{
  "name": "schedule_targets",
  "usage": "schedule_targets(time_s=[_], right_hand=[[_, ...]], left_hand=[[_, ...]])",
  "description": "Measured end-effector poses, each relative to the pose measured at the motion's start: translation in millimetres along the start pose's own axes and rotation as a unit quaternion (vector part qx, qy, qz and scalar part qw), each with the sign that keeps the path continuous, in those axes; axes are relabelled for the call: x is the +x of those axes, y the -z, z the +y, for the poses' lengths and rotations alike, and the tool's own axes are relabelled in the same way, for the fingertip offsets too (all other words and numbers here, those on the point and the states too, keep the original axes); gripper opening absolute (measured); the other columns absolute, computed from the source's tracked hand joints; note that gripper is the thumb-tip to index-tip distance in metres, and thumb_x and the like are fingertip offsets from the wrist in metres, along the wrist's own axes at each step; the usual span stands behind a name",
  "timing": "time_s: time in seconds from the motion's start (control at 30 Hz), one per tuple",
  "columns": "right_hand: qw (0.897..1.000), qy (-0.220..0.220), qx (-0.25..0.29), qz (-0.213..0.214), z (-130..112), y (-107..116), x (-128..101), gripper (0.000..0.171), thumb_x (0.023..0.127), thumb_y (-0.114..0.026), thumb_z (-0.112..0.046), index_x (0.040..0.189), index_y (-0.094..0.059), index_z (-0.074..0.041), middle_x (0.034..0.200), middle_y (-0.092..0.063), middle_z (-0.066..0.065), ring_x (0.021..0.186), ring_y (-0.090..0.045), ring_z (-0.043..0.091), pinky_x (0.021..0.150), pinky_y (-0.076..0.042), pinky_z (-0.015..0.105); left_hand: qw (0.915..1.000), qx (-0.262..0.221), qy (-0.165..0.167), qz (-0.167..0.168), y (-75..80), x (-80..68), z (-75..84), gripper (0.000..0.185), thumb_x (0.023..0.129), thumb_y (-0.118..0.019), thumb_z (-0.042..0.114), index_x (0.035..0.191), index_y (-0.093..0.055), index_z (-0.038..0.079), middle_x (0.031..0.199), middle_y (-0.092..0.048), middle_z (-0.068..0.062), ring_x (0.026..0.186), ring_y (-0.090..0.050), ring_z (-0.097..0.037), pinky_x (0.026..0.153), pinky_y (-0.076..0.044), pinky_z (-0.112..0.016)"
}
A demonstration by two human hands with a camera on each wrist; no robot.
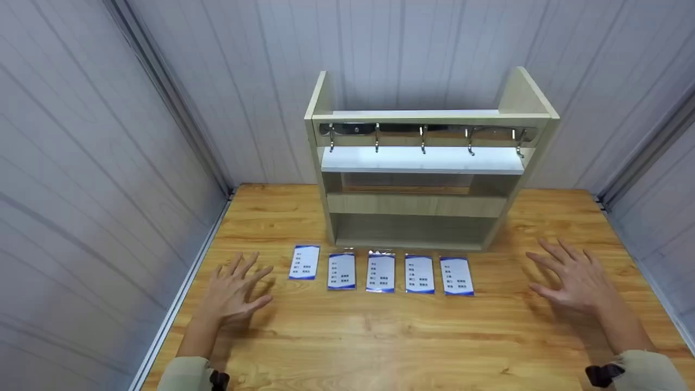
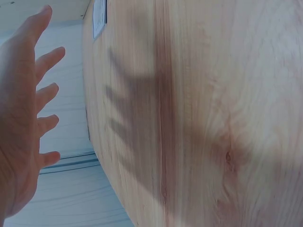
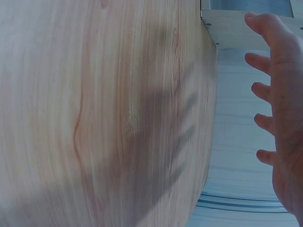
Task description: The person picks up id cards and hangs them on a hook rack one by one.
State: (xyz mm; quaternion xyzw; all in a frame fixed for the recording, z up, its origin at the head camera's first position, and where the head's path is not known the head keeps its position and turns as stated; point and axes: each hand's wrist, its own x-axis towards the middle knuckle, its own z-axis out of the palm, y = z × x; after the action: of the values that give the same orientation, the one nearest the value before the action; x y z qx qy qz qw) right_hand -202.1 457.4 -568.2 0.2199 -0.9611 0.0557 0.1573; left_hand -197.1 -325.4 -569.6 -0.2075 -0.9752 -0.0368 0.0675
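Sleeve cuffs (image 1: 187, 374) are seen at the bottom edge of the head view, and ahead of them both hands are held flat above the wooden table (image 1: 380, 336). The left hand (image 1: 234, 290) is spread, fingers straight, nothing held; it lies just left of the row of five cards (image 1: 381, 272). The right hand (image 1: 573, 277) is likewise splayed and empty, well to the right of the row. The cards are laid side by side, each white with blue bands, and the leftmost card (image 1: 304, 262) is set slightly further back than the others. Just behind the row a wooden shelf unit (image 1: 423, 179) is stood, with a rail of metal hooks (image 1: 423, 138) under its top board.

From the left wrist view, the left hand's fingers (image 2: 45, 92) are shown extended and apart, clear of the tabletop (image 2: 199, 118), on which their shadow is cast. A corner of one card (image 2: 99, 19) is caught at the top.

From the right wrist view, the right hand's fingers (image 3: 265, 90) are equally open, hovering off the wood (image 3: 94, 118).

A likely risk: thin, flat cards may be slid out of line or pushed onto a neighbour if a palm is dragged across them, since little edge is offered for pinching.
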Motion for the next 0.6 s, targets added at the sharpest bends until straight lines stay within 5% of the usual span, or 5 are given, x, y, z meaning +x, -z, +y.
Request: schedule_targets(time_s=[0.6], right_hand=[[1.0,0.003,-0.014,-0.01,-1.5,7.2,6.4,0.076,0.085,-0.087,-0.058,0.15,-0.068,-0.025,0.165,-0.061,0.017,0.144,-0.057,0.058,0.099,-0.048,0.088]], left_hand=[[1.0,-0.003,0.002,-0.001,9.4,2.3,-0.6,0.076,0.096,-0.067,0.07,0.158,-0.065,0.025,0.172,-0.053,-0.021,0.157,-0.05,-0.057,0.114,-0.047,-0.085]])
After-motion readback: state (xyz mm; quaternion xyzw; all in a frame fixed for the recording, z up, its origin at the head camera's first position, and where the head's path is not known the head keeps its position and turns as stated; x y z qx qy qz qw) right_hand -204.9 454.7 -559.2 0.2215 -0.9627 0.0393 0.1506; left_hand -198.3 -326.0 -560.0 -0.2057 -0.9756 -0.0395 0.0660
